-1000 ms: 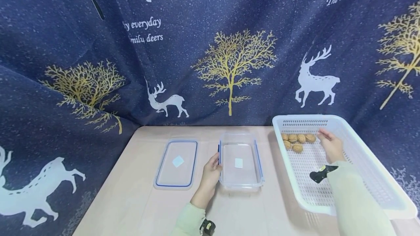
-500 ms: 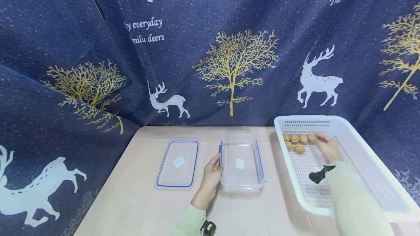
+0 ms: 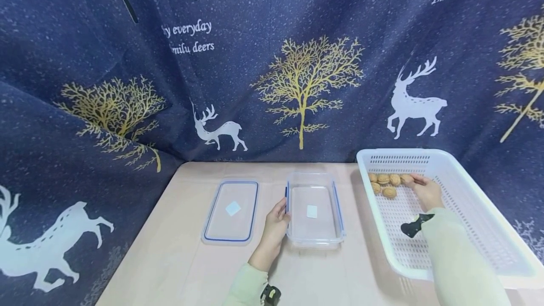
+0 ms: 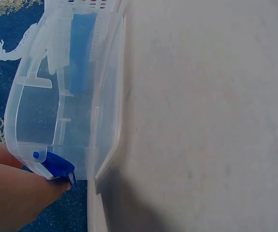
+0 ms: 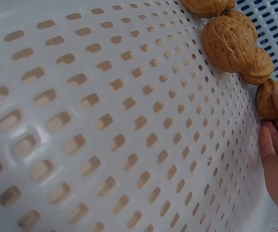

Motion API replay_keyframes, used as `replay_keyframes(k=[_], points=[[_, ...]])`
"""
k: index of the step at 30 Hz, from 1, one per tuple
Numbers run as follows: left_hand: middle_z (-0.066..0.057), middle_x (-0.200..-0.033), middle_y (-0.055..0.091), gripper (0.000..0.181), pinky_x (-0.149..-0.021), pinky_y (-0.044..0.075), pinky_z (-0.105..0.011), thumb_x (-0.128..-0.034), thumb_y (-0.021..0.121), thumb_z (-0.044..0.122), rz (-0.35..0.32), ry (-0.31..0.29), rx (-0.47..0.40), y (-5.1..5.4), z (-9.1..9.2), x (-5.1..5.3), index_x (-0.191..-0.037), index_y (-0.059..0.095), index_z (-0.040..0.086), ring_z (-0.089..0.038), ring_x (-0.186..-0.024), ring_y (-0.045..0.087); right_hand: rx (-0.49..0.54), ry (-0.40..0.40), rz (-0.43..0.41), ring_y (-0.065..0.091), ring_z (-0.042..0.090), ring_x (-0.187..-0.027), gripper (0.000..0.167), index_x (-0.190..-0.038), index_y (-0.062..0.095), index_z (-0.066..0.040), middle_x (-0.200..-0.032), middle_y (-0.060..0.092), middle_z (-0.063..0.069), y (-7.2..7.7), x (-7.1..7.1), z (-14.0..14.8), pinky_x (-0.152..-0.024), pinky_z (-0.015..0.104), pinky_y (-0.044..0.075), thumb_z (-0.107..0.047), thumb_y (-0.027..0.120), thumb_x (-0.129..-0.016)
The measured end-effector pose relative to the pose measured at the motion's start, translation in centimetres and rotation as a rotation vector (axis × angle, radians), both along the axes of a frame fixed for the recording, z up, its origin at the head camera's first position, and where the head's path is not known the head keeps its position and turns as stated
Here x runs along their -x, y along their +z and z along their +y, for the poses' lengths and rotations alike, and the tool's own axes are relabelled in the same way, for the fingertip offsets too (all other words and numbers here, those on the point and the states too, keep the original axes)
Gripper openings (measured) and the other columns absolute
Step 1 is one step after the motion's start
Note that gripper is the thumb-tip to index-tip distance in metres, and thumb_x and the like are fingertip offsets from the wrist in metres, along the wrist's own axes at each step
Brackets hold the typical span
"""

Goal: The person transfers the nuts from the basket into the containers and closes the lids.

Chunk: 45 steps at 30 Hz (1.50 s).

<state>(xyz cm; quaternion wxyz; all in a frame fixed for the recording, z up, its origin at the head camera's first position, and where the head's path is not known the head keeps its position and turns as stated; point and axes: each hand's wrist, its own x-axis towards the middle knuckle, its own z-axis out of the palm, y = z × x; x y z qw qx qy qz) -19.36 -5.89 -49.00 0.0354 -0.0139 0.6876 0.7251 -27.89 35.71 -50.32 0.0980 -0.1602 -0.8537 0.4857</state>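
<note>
On the pale flat tabletop (image 3: 170,263), left to right: a clear rectangular plastic lid with a blue seal (image 3: 229,225), a clear rectangular plastic container with blue latches (image 3: 311,230), and a white rectangular perforated plastic basket (image 3: 408,249). Behind them all, a navy printed cloth backdrop (image 3: 238,84). Between lid and container, at the latter's left wall, a bare left hand (image 3: 274,229). In the basket's far left corner, brown rounded walnuts (image 3: 389,192) (four in a back row, two just before them). At the back row's right end, one walnut (image 5: 266,100) pinched in a bare right hand (image 3: 428,193).
</note>
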Motion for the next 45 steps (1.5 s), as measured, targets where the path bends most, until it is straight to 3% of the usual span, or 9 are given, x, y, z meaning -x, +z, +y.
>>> replay_keyframes(k=[7, 13, 17, 19, 22, 29, 36, 42, 45], points=[[-0.028, -0.149, 0.031, 0.051, -0.115, 0.026, -0.049, -0.0957, 0.045, -0.002, -0.001, -0.003, -0.009, 0.0, 0.0, 0.1, -0.145, 0.031, -0.008, -0.041, -0.139, 0.028, -0.044, 0.037, 0.007, 0.044, -0.013, -0.077, 0.049, -0.132, 0.049, 0.010, -0.126, 0.057, 0.028, 0.6, -0.1, 0.2, -0.075, 0.017, 0.043, -0.023, 0.056, -0.097], [-0.029, -0.149, 0.030, 0.051, -0.114, 0.025, -0.051, -0.0962, 0.044, -0.002, 0.005, -0.005, -0.011, -0.1, 0.0, 0.1, -0.145, 0.030, -0.009, -0.043, -0.139, 0.028, -0.071, 0.047, 0.008, 0.053, 0.008, -0.093, 0.053, -0.131, 0.051, 0.008, -0.126, 0.058, 0.027, 1.3, 0.3, 0.5, -0.090, 0.041, 0.048, -0.031, 0.057, -0.096], [-0.030, -0.149, 0.030, 0.051, -0.114, 0.026, -0.051, -0.0961, 0.044, -0.002, -0.004, -0.003, -0.007, -0.3, 0.1, 0.1, -0.145, 0.030, -0.009, -0.043, -0.138, 0.028, -0.043, 0.066, 0.034, 0.045, -0.009, -0.083, 0.055, -0.130, 0.051, 0.009, -0.099, 0.068, -0.006, 1.9, 0.3, 1.0, -0.090, 0.041, 0.047, -0.033, 0.059, -0.095], [-0.030, -0.149, 0.030, 0.051, -0.114, 0.026, -0.051, -0.0960, 0.045, -0.002, -0.007, -0.003, -0.006, -0.4, 0.1, 0.1, -0.145, 0.030, -0.009, -0.043, -0.138, 0.028, -0.011, 0.081, 0.054, 0.043, -0.015, -0.079, 0.057, -0.132, 0.050, 0.010, -0.087, 0.060, -0.025, 2.3, 0.2, 1.2, -0.094, 0.043, 0.046, -0.034, 0.059, -0.095], [-0.030, -0.148, 0.030, 0.051, -0.114, 0.026, -0.050, -0.0959, 0.045, -0.003, -0.005, -0.006, -0.010, -0.4, 0.1, 0.1, -0.145, 0.030, -0.009, -0.043, -0.138, 0.028, 0.054, 0.098, 0.070, 0.043, -0.016, -0.078, 0.061, -0.134, 0.046, 0.011, -0.079, 0.050, -0.037, 3.0, 0.2, 1.3, -0.102, 0.051, 0.041, -0.033, 0.060, -0.095], [-0.030, -0.149, 0.030, 0.052, -0.114, 0.027, -0.050, -0.0959, 0.045, -0.002, 0.012, -0.012, -0.009, -0.3, 0.0, 0.0, -0.145, 0.029, -0.009, -0.043, -0.138, 0.028, 0.089, 0.090, 0.092, 0.045, -0.017, -0.078, 0.064, -0.136, 0.042, 0.011, -0.084, 0.054, -0.035, 4.7, 0.2, 1.0, -0.097, 0.035, 0.045, -0.033, 0.061, -0.094], [-0.028, -0.148, 0.033, 0.051, -0.114, 0.028, -0.048, -0.0960, 0.045, -0.001, 0.001, -0.007, -0.004, -0.7, 0.0, 0.1, -0.145, 0.032, -0.006, -0.041, -0.138, 0.031, 0.100, 0.097, 0.110, 0.044, -0.016, -0.080, 0.066, -0.138, 0.040, 0.012, -0.088, 0.053, -0.033, 5.9, 0.3, 0.7, -0.108, 0.053, 0.036, -0.034, 0.060, -0.095], [-0.028, -0.148, 0.033, 0.051, -0.114, 0.028, -0.048, -0.0961, 0.045, -0.001, 0.002, -0.012, -0.021, -0.6, 0.0, 0.1, -0.145, 0.032, -0.006, -0.041, -0.138, 0.030, 0.068, 0.097, 0.110, 0.042, -0.015, -0.085, 0.062, -0.141, 0.039, 0.008, -0.109, 0.057, -0.010, 6.7, 0.4, 0.4, -0.108, 0.050, 0.037, -0.033, 0.055, -0.097], [-0.027, -0.149, 0.033, 0.051, -0.114, 0.028, -0.047, -0.0962, 0.045, -0.002, 0.001, -0.014, -0.026, -0.5, 0.0, 0.0, -0.145, 0.032, -0.006, -0.041, -0.138, 0.031, 0.054, 0.089, 0.129, 0.044, -0.016, -0.085, 0.061, -0.141, 0.040, 0.007, -0.108, 0.058, -0.011, 7.0, 0.5, 0.2, -0.106, 0.042, 0.042, -0.032, 0.057, -0.097]])
